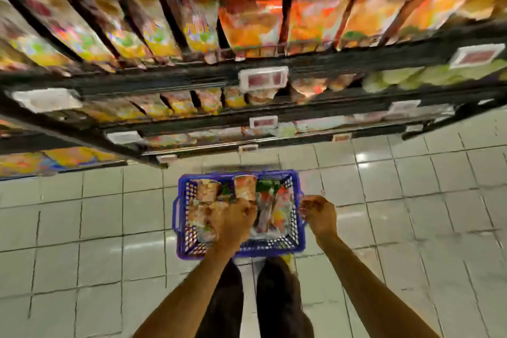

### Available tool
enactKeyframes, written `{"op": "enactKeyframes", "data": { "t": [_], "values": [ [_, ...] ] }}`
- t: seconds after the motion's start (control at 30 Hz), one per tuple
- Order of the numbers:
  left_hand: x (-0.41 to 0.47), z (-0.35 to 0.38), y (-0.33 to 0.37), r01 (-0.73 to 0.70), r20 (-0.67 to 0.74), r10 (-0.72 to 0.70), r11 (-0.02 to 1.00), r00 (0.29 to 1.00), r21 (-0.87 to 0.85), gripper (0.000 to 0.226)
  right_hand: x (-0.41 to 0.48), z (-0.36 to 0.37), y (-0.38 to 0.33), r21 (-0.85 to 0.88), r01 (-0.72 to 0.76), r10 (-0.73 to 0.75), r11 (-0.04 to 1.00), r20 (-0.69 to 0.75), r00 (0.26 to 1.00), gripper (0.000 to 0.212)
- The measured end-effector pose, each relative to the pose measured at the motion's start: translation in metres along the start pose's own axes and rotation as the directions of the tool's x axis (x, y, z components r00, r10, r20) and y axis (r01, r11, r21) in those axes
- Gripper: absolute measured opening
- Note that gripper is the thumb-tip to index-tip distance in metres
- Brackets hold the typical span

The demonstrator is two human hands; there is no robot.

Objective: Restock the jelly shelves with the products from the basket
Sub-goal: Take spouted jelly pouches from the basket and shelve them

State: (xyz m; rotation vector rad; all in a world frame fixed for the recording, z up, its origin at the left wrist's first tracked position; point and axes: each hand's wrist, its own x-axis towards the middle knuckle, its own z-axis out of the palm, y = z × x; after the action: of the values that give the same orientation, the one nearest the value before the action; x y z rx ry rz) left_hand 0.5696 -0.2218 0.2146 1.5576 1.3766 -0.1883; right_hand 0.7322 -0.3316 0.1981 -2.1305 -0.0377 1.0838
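While labels (263, 80) blur unreadable, left hand (237, 218) curled in basket (274, 250), grip unclear, right hand (319, 212) loose, empty.

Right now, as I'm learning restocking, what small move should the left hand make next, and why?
Probably lift one item out: the left hand is down among the products in the blue basket, and blur hides whether it grips one yet.

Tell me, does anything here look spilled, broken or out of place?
Nothing stands out. The blue plastic basket sits on the pale tiled floor before the black shelves, its colourful products jumbled but inside. The left hand reaches into it; the right hand is by its right rim. Blur hides any fine damage.
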Motion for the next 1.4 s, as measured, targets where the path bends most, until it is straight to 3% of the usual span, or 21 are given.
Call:
{"op": "enactKeyframes", "data": {
  "t": [0.07, 0.13, 0.27, 0.4, 0.5, 0.6, 0.7, 0.83, 0.97, 1.1, 1.27, 1.4],
  "values": [
    [0.022, 0.041, -0.030, 0.025, 0.011, -0.025, 1.000, 1.000, 0.005, 0.049, 0.030, 0.011, 0.038, -0.010, -0.091, 0.092, 0.996, 0.037, 0.995, 0.014],
    [0.048, 0.077, -0.057, 0.101, 0.039, -0.101, 0.995, 0.994, -0.016, 0.041, 0.058, 0.023, 0.073, -0.040, -0.145, 0.146, 0.989, 0.039, 0.988, 0.010],
    [0.099, 0.131, -0.107, 0.204, 0.052, -0.203, 0.979, 0.978, -0.026, 0.018, 0.113, 0.053, 0.130, -0.104, -0.234, 0.238, 0.967, 0.037, 0.970, 0.026],
    [0.148, 0.180, -0.140, 0.218, 0.056, -0.215, 0.974, 0.975, -0.053, 0.034, 0.158, 0.088, 0.166, -0.208, -0.297, 0.311, 0.932, 0.033, 0.950, 0.019],
    [0.173, 0.207, -0.148, 0.243, -0.022, -0.247, 0.965, 0.969, -0.096, 0.010, 0.182, 0.110, 0.184, -0.301, -0.283, 0.320, 0.910, 0.078, 0.944, 0.017],
    [0.188, 0.228, -0.155, 0.243, -0.005, -0.246, 0.959, 0.969, -0.147, 0.034, 0.198, 0.129, 0.192, -0.310, -0.307, 0.318, 0.900, -0.016, 0.948, 0.017],
    [0.195, 0.239, -0.161, 0.291, -0.049, -0.300, 0.947, 0.953, -0.135, 0.030, 0.199, 0.142, 0.196, -0.299, -0.316, 0.293, 0.900, -0.120, 0.948, 0.016],
    [0.196, 0.231, -0.161, 0.204, -0.107, -0.205, 0.979, 0.973, -0.024, 0.033, 0.189, 0.140, 0.206, -0.352, -0.228, 0.184, 0.908, -0.153, 0.971, 0.017],
    [0.177, 0.193, -0.143, 0.092, -0.018, -0.095, 0.990, 0.995, -0.107, 0.032, 0.173, 0.114, 0.197, -0.090, -0.171, 0.176, 0.981, 0.043, 0.983, 0.015],
    [0.131, 0.135, -0.107, 0.083, 0.025, -0.080, 0.944, 0.997, -0.319, 0.009, 0.129, 0.081, 0.151, 0.139, -0.157, 0.123, 0.978, 0.229, 0.966, 0.014],
    [0.062, 0.045, -0.042, 0.124, 0.016, -0.149, 0.752, 0.989, -0.647, 0.020, 0.052, 0.049, 0.049, 0.391, -0.181, 0.069, 0.902, 0.283, 0.957, 0.024],
    [0.000, -0.028, 0.018, -0.020, -0.067, -0.043, 0.685, 0.997, -0.728, 0.026, -0.011, 0.029, -0.037, 0.441, -0.051, -0.096, 0.896, 0.305, 0.947, 0.027]
  ]
}}
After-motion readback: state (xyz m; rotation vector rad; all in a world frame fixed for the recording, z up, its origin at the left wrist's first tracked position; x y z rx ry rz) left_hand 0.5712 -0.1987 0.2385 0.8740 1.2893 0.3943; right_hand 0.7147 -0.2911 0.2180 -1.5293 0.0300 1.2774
